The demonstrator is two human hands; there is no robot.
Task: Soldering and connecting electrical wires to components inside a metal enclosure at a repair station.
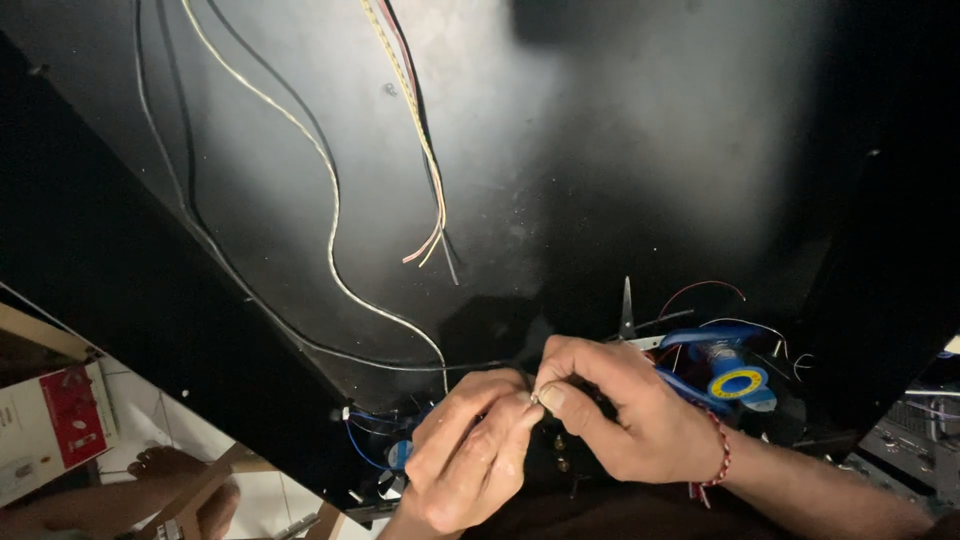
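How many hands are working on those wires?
2, both the person's own: the left hand and the right hand meet fingertip to fingertip low in the picture, pinching a thin wire end over the black panel.

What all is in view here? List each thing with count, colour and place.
panel: one, black, fills the upper view
white wire: one, snakes down the panel to the hands
bundle: one, red, yellow and dark wires, hangs at top centre
black cables: two, run down the left of the panel
spool: one, blue with a yellow ring, right of the hands
box: one, red and white, lower left
foot: one, bare, on the pale floor lower left
bracelet: one, red, on the right wrist
left hand: fingers pinched on a small piece
right hand: fingertips pinch the same piece
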